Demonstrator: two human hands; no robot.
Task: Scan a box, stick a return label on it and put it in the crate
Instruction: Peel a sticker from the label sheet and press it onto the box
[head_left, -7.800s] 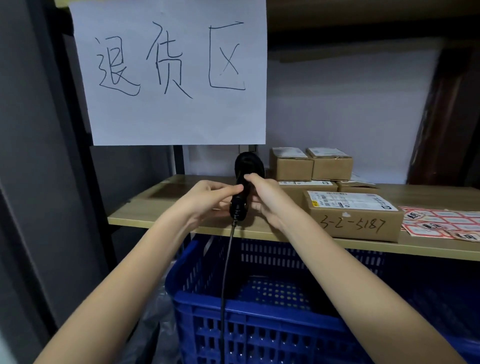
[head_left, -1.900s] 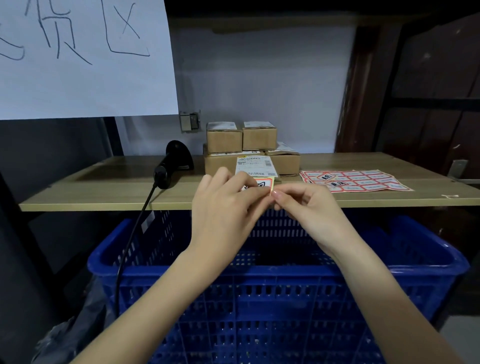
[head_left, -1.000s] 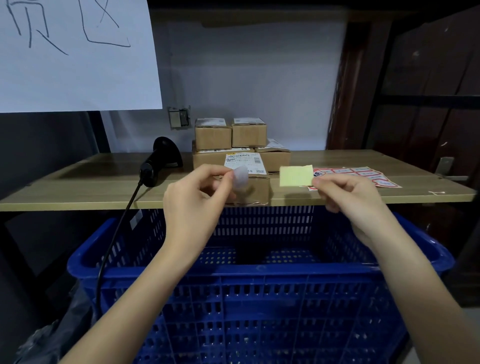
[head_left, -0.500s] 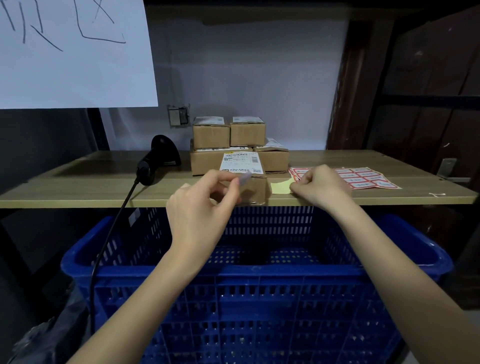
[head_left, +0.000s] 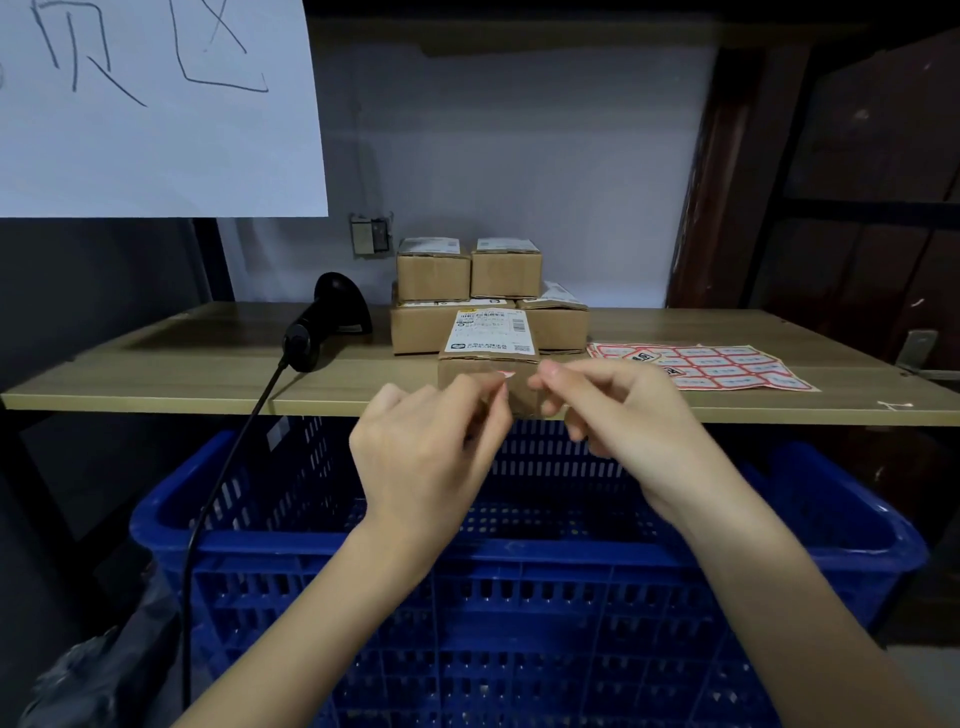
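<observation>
A small cardboard box (head_left: 489, 339) with a white shipping label on top stands at the front edge of the wooden shelf (head_left: 156, 374). My left hand (head_left: 434, 457) is in front of the box and pinches a small red-and-white return label (head_left: 506, 373) at its fingertips, close to the box's front face. My right hand (head_left: 618, 421) is just to the right of that label, its fingers curled together with nothing visible in them. Below the shelf sits the blue plastic crate (head_left: 519, 551), under both hands.
A black corded barcode scanner (head_left: 327, 322) lies on the shelf to the left. A stack of cardboard boxes (head_left: 441, 270) stands behind the front box. The sheet of red return labels (head_left: 717, 364) lies to the right. A white handwritten sign (head_left: 156, 104) hangs top left.
My right hand let go of the yellow backing paper on the shelf and came back left toward the label. My left hand kept the peeled label and moved it up to the box's front.
</observation>
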